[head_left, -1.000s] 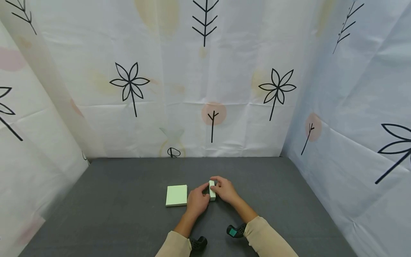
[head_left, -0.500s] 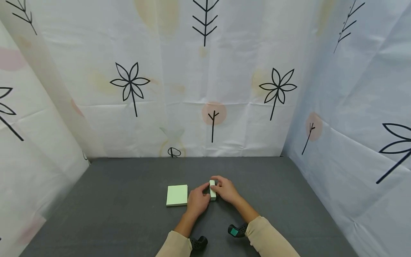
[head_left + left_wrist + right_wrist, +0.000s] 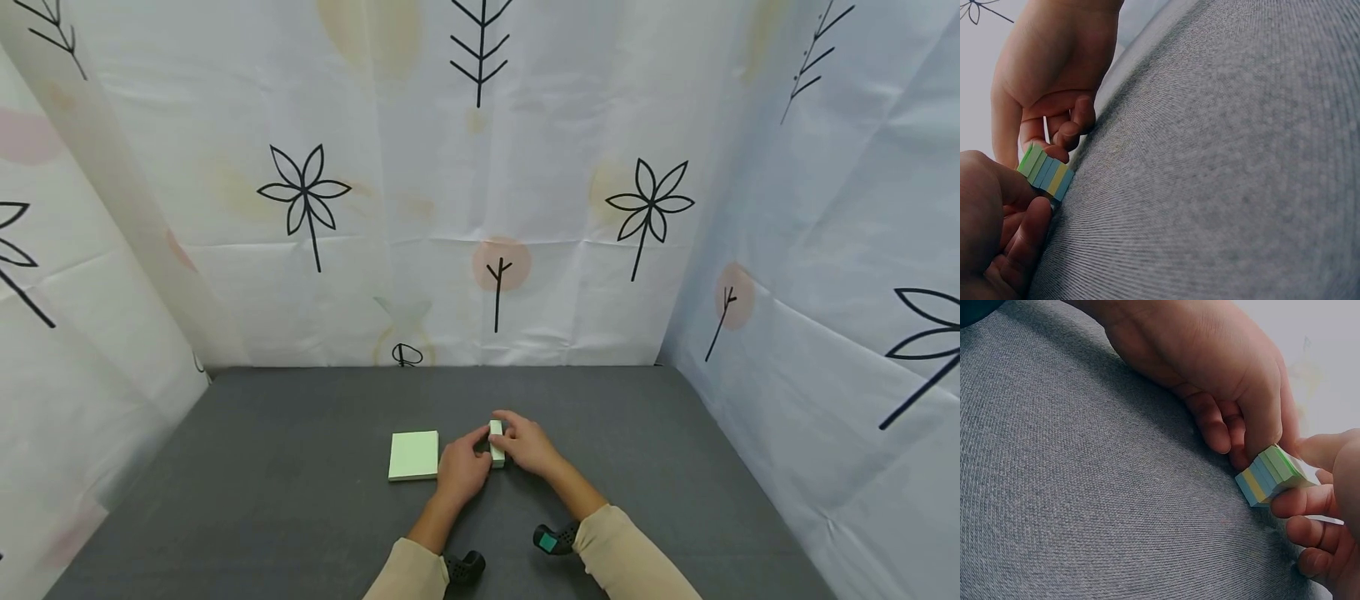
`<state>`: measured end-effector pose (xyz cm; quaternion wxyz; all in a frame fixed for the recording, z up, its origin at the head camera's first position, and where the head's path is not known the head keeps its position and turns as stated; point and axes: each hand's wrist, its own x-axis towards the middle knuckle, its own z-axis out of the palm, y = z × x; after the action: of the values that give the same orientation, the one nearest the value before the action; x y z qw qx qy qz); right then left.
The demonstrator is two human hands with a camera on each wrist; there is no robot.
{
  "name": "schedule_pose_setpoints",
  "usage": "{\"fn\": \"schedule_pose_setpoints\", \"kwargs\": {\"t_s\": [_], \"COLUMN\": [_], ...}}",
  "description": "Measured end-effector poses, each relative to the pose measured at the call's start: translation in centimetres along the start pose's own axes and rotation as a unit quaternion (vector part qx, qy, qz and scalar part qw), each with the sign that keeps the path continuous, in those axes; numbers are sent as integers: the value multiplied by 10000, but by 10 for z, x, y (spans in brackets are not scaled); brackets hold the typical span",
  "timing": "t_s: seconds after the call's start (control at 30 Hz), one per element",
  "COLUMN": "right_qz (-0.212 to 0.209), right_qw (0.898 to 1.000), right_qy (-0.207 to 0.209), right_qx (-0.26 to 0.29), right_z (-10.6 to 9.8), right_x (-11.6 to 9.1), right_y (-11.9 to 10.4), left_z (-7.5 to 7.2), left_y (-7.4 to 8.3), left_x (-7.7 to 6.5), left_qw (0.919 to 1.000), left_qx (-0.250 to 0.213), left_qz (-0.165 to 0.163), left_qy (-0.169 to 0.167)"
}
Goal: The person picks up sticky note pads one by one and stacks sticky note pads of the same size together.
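Note:
A narrow stack of sticky notes (image 3: 497, 458), pale green on top, lies on the grey table between both hands. Its end shows layered bands of green, blue and yellow in the left wrist view, where the layers sit slightly uneven. My left hand (image 3: 461, 473) holds the stack from its left side, thumb and index finger against it. From the right, my right hand (image 3: 528, 446) pinches it, thumb over the top edge and index finger bent round the far end. A larger square pale green sticky note pad (image 3: 413, 455) lies flat just left of my left hand.
The grey table (image 3: 300, 517) is bordered by white printed cloth (image 3: 555, 192) at the back and both sides. Black wrist devices (image 3: 555, 540) hang at the inner side of each sleeve, close over the table's front part.

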<state>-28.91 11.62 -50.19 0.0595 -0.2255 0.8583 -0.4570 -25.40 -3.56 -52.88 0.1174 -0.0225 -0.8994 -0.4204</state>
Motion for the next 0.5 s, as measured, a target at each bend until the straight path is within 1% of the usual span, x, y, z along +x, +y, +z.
{"fn": "schedule_pose_setpoints", "kwargs": {"t_s": [0.23, 0.4, 0.5], "right_qz": [43, 96, 72], "right_qw": [9999, 9993, 9988], "right_qy": [147, 303, 374], "right_qx": [61, 199, 317], "right_z": [0, -2, -3], "right_x": [-1, -3, -6], "right_y": [0, 2, 4], "left_z": [0, 0, 1], "left_y": [0, 0, -1], "left_x": [0, 0, -1], "left_qw": [10000, 9999, 9999], "left_qx": [-42, -144, -98], "left_qz": [-19, -79, -94], "left_qy": [-16, -54, -36]}}
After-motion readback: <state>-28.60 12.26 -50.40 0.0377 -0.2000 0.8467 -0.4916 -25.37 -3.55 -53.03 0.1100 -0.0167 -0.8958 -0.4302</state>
